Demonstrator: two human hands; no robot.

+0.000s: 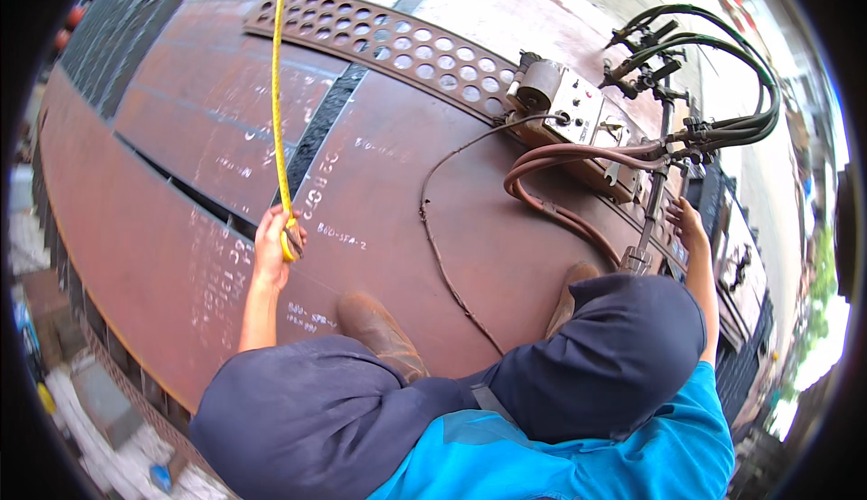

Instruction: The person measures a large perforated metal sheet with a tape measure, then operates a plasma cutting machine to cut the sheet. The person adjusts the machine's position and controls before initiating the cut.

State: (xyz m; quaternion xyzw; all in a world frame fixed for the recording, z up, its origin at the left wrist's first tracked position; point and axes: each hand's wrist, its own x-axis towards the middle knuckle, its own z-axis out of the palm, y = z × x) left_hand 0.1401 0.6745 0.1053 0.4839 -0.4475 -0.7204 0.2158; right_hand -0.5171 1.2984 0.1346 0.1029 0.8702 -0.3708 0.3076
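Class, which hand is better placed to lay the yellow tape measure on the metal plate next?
Probably the left hand: it holds the yellow tape measure above the metal plate. The right hand is across by the machine.

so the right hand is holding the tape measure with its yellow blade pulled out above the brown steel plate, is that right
Wrong hand: the head view shows the left hand holding the tape measure, its yellow blade pulled out above the brown steel plate.
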